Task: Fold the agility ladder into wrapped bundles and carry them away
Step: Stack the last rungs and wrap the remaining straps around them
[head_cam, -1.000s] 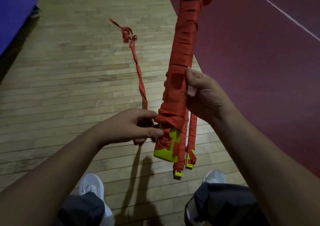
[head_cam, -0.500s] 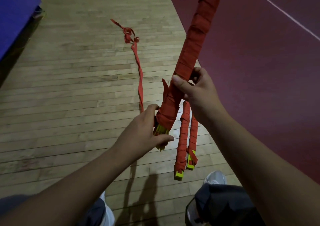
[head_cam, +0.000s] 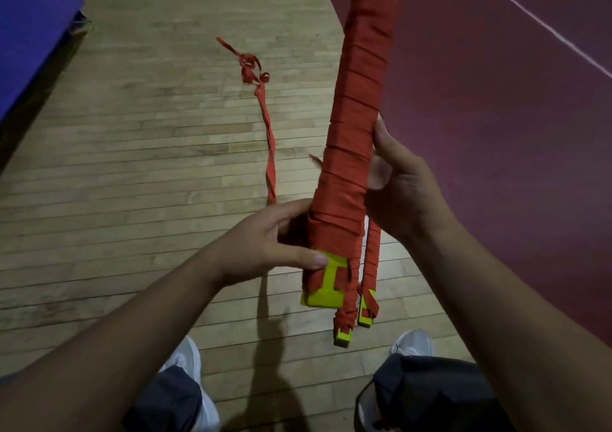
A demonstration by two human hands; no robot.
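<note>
A long ladder bundle point(head_cam: 356, 110), yellow rungs wound in red strap, stands nearly upright in front of me, its top out of frame. My left hand point(head_cam: 275, 243) grips its lower end from the left, thumb on the bare yellow rung end point(head_cam: 326, 291). My right hand point(head_cam: 402, 190) holds it from the right, fingers behind. Two thinner wrapped bundles point(head_cam: 359, 286) hang below my right hand beside the big one. A loose red strap tail point(head_cam: 265, 117) runs from my left hand out across the floor and ends in a tangle.
I stand on a wooden gym floor point(head_cam: 149, 166). Dark red court surface point(head_cam: 496, 117) with a white line lies to the right. A blue mat point(head_cam: 29, 27) sits at far left. My white shoes point(head_cam: 185, 362) and dark trousers show at the bottom.
The bundle has turned from leaning right to nearly upright, its flat yellow face toward me. My left hand shifted round its lower end; my right hand slid down behind it.
</note>
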